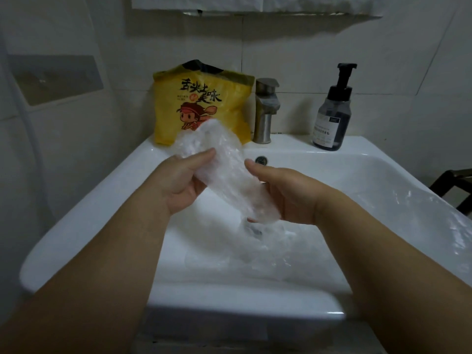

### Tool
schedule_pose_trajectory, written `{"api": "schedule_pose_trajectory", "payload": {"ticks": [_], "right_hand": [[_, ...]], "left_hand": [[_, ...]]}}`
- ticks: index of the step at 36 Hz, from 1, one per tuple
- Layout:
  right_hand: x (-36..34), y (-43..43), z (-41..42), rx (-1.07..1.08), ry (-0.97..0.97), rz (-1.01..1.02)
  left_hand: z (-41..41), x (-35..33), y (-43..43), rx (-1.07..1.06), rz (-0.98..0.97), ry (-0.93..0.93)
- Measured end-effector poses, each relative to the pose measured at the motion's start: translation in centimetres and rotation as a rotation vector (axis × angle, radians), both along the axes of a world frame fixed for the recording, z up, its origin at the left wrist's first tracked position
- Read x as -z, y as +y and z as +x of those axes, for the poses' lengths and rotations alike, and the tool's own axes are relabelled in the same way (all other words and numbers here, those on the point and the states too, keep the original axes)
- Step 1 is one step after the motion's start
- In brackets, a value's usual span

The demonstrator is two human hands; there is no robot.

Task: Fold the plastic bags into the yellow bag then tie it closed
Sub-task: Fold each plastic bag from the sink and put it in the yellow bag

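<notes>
Left hand (178, 186), right hand (290, 196) around clear bag (226, 172) over sink (89, 203)

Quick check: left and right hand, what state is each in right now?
Left hand: grips the upper part of the clear plastic bag, thumb on top.
Right hand: grips the same bag lower down.

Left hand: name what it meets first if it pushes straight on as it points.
The left hand grips the clear plastic bag, so that comes first; past it, probably the yellow bag, depth unclear.
</notes>
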State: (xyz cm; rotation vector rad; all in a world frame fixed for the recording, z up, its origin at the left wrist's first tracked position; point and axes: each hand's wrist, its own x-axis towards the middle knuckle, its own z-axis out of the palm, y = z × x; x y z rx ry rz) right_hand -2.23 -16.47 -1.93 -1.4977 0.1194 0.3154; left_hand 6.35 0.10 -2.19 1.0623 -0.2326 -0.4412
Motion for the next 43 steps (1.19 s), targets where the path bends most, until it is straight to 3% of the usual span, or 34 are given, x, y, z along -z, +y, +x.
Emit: {"api": "schedule_pose_trajectory", "payload": {"ticks": [6,10,13,17,23,25,28,31,34,39,43], "right_hand": [[0.6,0.5,0.4,0.238,-0.086,-0.100],[-0.1,0.3,0.3,0.349,-0.102,0.030],[-0.3,0.2,0.3,0.359,-0.085,0.085],[-0.2,0.6,0.0,0.248,-0.076,0.066],[-0.3,0.4,0.4,0.264,-0.219,0.136],[0.1,-0.3,0.5,0.326,-0.341,-0.106],[0.6,-0.1,0.0,0.219,-0.491,-0.606],[0.9,0.9,-0.1,0.108,-0.604,-0.785],[0.5,1.5,-0.4,0.144,-0.703,-0.858],[0.3,1.7,-0.6,0.123,-0.626,-0.781],[-0.2,1.6,-0.4,0.239,-0.486,-0.502]], "left_hand": [[-0.7,0.3,-0.6,0.218,0.166,-0.148],[-0.3,0.4,-0.7,0.076,0.241,-0.149],[0.5,0.2,-0.1,0.057,0.176,-0.100],[0.0,0.4,-0.3,0.241,0.207,-0.050],[0.9,0.4,0.2,-0.020,0.132,0.043],[1.1,0.4,0.4,-0.033,0.112,0.135],[1.1,0.6,0.4,-0.030,0.174,0.280],[1.6,1.0,0.3,-0.045,0.201,0.325],[1.6,1.1,0.2,-0.011,0.242,0.274],[1.1,1.2,0.0,0.066,0.319,0.051],[0.4,1.0,-0.6,0.139,0.328,-0.103]]}}
